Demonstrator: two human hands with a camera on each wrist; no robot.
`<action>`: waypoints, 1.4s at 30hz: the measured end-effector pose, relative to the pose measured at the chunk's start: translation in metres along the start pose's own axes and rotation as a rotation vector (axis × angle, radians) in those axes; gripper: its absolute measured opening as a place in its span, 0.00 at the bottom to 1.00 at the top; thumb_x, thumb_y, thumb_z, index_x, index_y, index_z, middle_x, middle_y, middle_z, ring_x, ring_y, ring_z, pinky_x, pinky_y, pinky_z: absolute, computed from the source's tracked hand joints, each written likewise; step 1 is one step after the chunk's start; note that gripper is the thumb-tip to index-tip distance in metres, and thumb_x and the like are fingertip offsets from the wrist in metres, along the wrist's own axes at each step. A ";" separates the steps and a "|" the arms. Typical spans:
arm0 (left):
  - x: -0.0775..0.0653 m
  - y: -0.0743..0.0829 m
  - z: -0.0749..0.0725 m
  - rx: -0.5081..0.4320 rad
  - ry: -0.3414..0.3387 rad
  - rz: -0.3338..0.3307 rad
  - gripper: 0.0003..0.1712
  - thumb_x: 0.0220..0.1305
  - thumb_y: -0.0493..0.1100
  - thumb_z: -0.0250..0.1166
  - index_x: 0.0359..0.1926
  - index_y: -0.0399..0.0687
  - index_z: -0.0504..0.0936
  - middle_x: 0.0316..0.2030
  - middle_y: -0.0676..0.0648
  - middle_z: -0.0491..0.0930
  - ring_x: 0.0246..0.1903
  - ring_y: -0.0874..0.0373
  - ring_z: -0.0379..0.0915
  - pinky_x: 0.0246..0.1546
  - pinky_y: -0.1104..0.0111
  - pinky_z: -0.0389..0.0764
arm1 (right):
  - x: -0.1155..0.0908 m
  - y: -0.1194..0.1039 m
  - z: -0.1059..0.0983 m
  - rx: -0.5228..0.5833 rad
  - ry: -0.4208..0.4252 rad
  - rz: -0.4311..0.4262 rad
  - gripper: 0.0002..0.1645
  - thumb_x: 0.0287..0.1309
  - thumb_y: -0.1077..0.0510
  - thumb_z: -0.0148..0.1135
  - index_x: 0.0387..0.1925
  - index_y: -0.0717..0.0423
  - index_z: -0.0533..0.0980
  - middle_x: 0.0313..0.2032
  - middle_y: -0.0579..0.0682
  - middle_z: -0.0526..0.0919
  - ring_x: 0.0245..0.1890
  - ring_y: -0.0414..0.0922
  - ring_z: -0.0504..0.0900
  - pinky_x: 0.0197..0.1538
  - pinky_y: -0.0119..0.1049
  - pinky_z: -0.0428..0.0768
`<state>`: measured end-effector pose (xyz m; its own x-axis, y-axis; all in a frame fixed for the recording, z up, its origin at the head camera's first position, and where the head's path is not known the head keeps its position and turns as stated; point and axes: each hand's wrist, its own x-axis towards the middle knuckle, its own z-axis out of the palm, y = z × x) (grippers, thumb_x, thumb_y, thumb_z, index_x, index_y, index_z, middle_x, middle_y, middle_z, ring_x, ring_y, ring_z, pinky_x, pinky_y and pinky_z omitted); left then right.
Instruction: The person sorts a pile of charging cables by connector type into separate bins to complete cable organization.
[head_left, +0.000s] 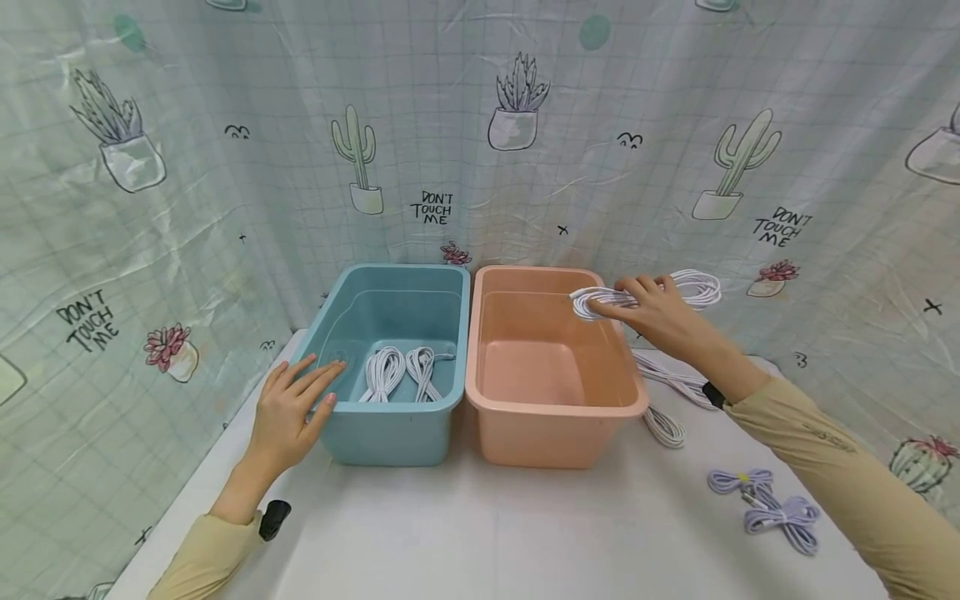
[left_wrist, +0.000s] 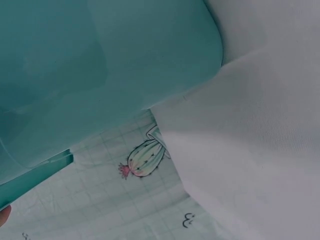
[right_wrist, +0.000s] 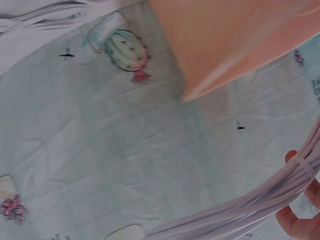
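A cactus-print curtain (head_left: 300, 83) hangs behind; a white tabletop (head_left: 487, 533) lies below.

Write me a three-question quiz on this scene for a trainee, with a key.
1. What does the right grip hold?
2. True or false: the blue bin stands to the left of the orange bin.
3. How many white cable bundles lie in the blue bin? a) one b) two c) five

Key: 1. A coiled white cable; 2. True; 3. b
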<state>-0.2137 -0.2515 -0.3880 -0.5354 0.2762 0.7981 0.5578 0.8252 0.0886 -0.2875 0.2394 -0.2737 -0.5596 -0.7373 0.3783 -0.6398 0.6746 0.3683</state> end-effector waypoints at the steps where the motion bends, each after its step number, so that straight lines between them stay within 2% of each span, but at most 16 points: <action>1: 0.000 0.000 0.000 -0.002 0.002 0.000 0.24 0.65 0.54 0.45 0.51 0.47 0.77 0.45 0.40 0.80 0.51 0.38 0.68 0.57 0.44 0.56 | 0.004 -0.003 -0.002 0.003 0.000 -0.012 0.38 0.46 0.75 0.57 0.56 0.39 0.68 0.45 0.57 0.70 0.44 0.54 0.68 0.43 0.54 0.64; 9: 0.001 0.000 0.001 -0.007 0.011 0.002 0.24 0.65 0.54 0.45 0.51 0.47 0.77 0.45 0.41 0.80 0.51 0.38 0.68 0.57 0.44 0.57 | 0.039 -0.027 -0.011 0.010 0.047 -0.116 0.34 0.48 0.69 0.58 0.55 0.36 0.69 0.53 0.55 0.67 0.46 0.53 0.69 0.44 0.52 0.67; 16: 0.000 -0.001 0.002 -0.006 0.008 -0.003 0.23 0.65 0.54 0.45 0.51 0.47 0.77 0.45 0.41 0.80 0.51 0.38 0.68 0.57 0.44 0.57 | 0.067 -0.044 -0.015 -0.001 0.103 -0.190 0.36 0.48 0.71 0.56 0.54 0.34 0.70 0.50 0.56 0.69 0.45 0.53 0.69 0.43 0.50 0.67; 21: -0.001 -0.001 0.001 -0.008 0.009 -0.004 0.23 0.64 0.54 0.46 0.51 0.47 0.77 0.44 0.40 0.80 0.51 0.39 0.68 0.57 0.44 0.57 | 0.084 -0.059 -0.020 -0.023 0.057 -0.204 0.42 0.46 0.75 0.54 0.56 0.30 0.67 0.53 0.55 0.68 0.46 0.51 0.68 0.46 0.50 0.68; 26: -0.001 -0.002 0.001 -0.007 0.008 0.001 0.23 0.65 0.54 0.45 0.51 0.47 0.77 0.44 0.40 0.80 0.51 0.39 0.68 0.57 0.45 0.57 | 0.101 -0.073 -0.021 0.005 0.047 -0.235 0.41 0.47 0.74 0.54 0.55 0.29 0.67 0.57 0.54 0.65 0.48 0.50 0.68 0.47 0.51 0.68; 33: -0.001 -0.002 0.001 -0.007 0.005 0.001 0.24 0.65 0.54 0.45 0.51 0.47 0.77 0.44 0.40 0.80 0.51 0.39 0.68 0.57 0.44 0.56 | 0.123 -0.090 -0.018 -0.024 0.082 -0.319 0.35 0.50 0.69 0.56 0.53 0.30 0.67 0.51 0.56 0.67 0.49 0.50 0.68 0.45 0.51 0.70; 38: -0.001 -0.002 0.001 -0.008 0.004 0.003 0.23 0.64 0.54 0.46 0.51 0.48 0.77 0.44 0.40 0.80 0.51 0.38 0.68 0.57 0.44 0.56 | 0.137 -0.101 -0.013 -0.073 0.091 -0.377 0.33 0.49 0.65 0.60 0.52 0.30 0.64 0.46 0.53 0.68 0.45 0.49 0.69 0.44 0.48 0.70; 42: -0.002 -0.002 0.001 -0.008 -0.002 -0.001 0.23 0.64 0.54 0.46 0.51 0.48 0.77 0.45 0.40 0.80 0.51 0.39 0.68 0.57 0.43 0.56 | 0.147 -0.109 -0.007 -0.082 0.107 -0.418 0.33 0.49 0.67 0.59 0.51 0.31 0.64 0.44 0.52 0.68 0.43 0.48 0.69 0.43 0.47 0.70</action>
<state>-0.2147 -0.2533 -0.3909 -0.5376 0.2763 0.7967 0.5621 0.8216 0.0943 -0.2964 0.0577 -0.2520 -0.2006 -0.9426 0.2668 -0.7536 0.3225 0.5728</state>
